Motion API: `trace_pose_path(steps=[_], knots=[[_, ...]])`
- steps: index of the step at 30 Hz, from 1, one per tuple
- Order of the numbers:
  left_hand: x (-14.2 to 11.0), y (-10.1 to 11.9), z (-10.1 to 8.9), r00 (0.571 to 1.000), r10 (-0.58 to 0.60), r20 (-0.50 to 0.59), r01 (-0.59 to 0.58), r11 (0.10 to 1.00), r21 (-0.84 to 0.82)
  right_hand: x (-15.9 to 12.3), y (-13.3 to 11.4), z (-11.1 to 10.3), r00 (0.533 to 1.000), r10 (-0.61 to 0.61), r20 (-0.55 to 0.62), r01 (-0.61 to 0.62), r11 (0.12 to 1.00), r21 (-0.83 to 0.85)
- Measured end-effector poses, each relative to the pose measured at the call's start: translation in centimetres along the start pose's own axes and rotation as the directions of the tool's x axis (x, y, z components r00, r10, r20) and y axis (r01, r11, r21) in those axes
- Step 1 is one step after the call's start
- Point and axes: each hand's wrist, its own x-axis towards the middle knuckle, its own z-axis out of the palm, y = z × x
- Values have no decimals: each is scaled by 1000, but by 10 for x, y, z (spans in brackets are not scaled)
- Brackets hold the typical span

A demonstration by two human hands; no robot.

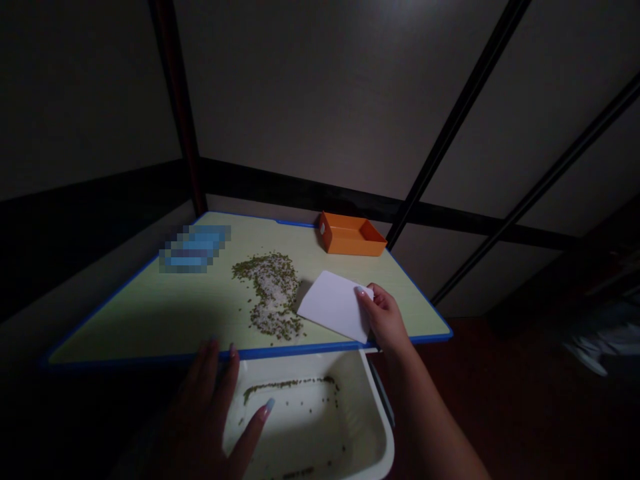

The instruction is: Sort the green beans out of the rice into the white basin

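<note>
My right hand (384,322) pinches a white card (334,304) at its right corner, the card lying flat on the pale green table (150,313) just right of a heap of mixed green beans and white rice (273,293). My left hand (213,407) is spread with fingers apart on the left rim of a white plastic tub (373,407) held below the table's near edge. A thin line of green beans (287,387) lies inside the tub.
An orange tray (350,235) stands at the table's far right corner. A blurred blue item (195,249) lies at the far left. Dark frame bars (177,100) rise behind the table; a dark floor lies to the right.
</note>
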Motion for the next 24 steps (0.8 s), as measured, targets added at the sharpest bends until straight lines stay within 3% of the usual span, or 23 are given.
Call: trace_pose_path(steps=[14,24], knots=[[2,0,2,999,30,-36,-30,999,16,-1,-4,9,1000,27,12,-25,992,-127],[1,0,4,1000,-3,-14,3,1000,-7,2,7,4,994,-78,-73,57,966,-252]])
